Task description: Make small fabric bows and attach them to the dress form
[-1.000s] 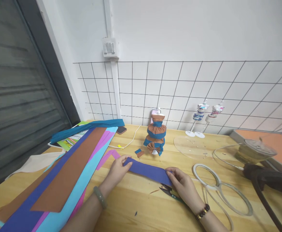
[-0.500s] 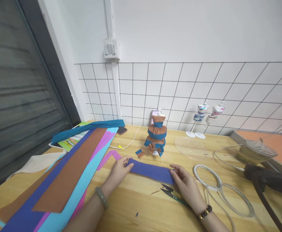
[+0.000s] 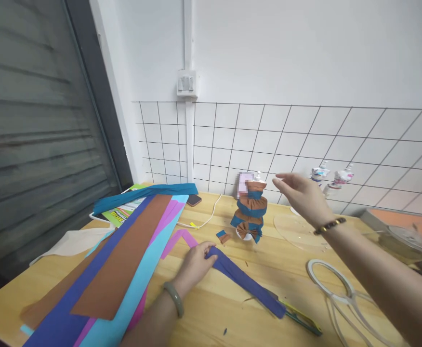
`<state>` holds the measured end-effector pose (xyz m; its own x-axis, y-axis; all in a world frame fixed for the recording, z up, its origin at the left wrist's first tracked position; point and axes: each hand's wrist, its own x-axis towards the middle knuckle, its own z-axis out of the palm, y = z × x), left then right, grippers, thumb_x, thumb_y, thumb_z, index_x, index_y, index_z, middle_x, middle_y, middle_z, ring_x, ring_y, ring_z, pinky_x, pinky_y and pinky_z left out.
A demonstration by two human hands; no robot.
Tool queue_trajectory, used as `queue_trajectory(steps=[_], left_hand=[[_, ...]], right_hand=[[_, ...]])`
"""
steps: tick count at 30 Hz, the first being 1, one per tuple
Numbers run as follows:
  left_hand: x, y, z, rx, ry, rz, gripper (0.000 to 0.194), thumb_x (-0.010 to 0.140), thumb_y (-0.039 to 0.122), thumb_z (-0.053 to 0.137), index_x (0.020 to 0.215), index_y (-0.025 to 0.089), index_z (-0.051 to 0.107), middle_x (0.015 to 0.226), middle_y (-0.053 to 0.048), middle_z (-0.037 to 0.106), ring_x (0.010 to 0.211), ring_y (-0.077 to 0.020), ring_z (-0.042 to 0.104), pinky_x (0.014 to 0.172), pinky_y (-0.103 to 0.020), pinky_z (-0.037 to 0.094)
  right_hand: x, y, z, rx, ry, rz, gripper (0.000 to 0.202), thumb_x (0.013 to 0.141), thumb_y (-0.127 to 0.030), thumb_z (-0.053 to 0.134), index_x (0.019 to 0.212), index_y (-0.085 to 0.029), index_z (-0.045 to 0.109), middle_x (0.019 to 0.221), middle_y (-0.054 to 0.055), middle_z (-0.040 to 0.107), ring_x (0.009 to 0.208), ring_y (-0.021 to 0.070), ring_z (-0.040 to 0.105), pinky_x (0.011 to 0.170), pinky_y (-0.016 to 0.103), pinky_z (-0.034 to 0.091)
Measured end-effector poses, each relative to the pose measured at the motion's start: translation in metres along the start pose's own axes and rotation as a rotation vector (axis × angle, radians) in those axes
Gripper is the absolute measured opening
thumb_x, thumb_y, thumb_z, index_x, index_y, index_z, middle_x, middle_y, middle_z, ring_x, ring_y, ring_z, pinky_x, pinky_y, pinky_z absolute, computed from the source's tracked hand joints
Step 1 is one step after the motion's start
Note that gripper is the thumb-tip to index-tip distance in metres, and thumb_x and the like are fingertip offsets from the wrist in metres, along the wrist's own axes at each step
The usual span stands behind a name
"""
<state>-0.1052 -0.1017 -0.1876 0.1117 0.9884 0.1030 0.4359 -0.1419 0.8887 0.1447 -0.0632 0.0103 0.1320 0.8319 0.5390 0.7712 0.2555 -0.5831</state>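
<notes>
On the counter [image 3: 204, 313], long strips [image 3: 124, 255] are lying left of the ruffled figure [image 3: 252, 207], presumably within reach; I'm watching the right hand [image 3: 301, 195] hovering right of it, fingers loose, seemingly empty; before it, the left hand [image 3: 196, 262] is pinching one end of the blue strip [image 3: 245, 282], likely steadying it, the other end overlapping snips [image 3: 305, 324]

The right hand [image 3: 301, 196] has let go of the strip [image 3: 245, 280] and risen to the figure's [image 3: 251, 208] two o'clock, apart from it. The freed end has sagged toward four o'clock, creased narrower, over the now-uncovered snips [image 3: 307, 326].
</notes>
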Motion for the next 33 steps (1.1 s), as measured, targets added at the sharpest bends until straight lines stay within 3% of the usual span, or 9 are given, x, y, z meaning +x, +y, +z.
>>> queue_trajectory(steps=[4,10,22,29,33], left_hand=[[-0.002,0.003,-0.003,0.025,-0.024,0.019,0.036,0.069,0.027,0.054,0.103,0.019,0.06,0.077,-0.001,0.062,0.069,-0.0148,0.054,0.062,-0.024,0.041],[-0.004,0.004,-0.004,0.055,-0.039,0.028,0.036,0.071,0.027,0.052,0.105,0.019,0.059,0.08,-0.002,0.063,0.071,-0.0151,0.055,0.065,-0.025,0.041],[-0.004,0.001,-0.004,0.09,-0.035,0.053,0.032,0.07,0.028,0.053,0.101,0.02,0.06,0.078,-0.002,0.061,0.07,-0.0148,0.053,0.063,-0.023,0.04],[-0.002,-0.002,-0.003,0.087,-0.044,0.049,0.033,0.071,0.029,0.053,0.102,0.021,0.06,0.08,-0.002,0.061,0.071,-0.0149,0.053,0.064,-0.023,0.04],[-0.002,-0.003,-0.004,0.087,-0.048,0.048,0.035,0.07,0.029,0.053,0.104,0.021,0.059,0.082,-0.002,0.062,0.073,-0.0154,0.054,0.065,-0.024,0.041]], right_hand=[[0.031,-0.025,0.013,-0.126,-0.064,-0.024,0.044,0.071,-0.054,0.053,0.088,-0.015,0.065,0.065,0.005,0.065,0.058,0.018,0.057,0.049,0.029,0.041],[0.05,-0.031,0.026,-0.289,-0.112,-0.018,0.035,0.068,-0.05,0.056,0.065,-0.018,0.068,0.058,0.007,0.064,0.052,0.0184,0.056,0.045,0.029,0.039],[0.055,-0.032,-0.001,-0.434,-0.239,-0.095,0.025,0.071,-0.038,0.056,0.071,-0.018,0.07,0.064,0.007,0.067,0.059,0.018,0.056,0.051,0.029,0.038],[0.053,-0.028,-0.014,-0.437,-0.271,-0.086,0.025,0.074,-0.028,0.051,0.092,-0.018,0.067,0.084,0.008,0.069,0.068,0.0183,0.058,0.058,0.029,0.04],[0.051,-0.024,-0.016,-0.432,-0.277,-0.069,0.025,0.074,-0.027,0.052,0.093,-0.02,0.066,0.085,0.007,0.068,0.074,0.0194,0.059,0.061,0.029,0.04]])
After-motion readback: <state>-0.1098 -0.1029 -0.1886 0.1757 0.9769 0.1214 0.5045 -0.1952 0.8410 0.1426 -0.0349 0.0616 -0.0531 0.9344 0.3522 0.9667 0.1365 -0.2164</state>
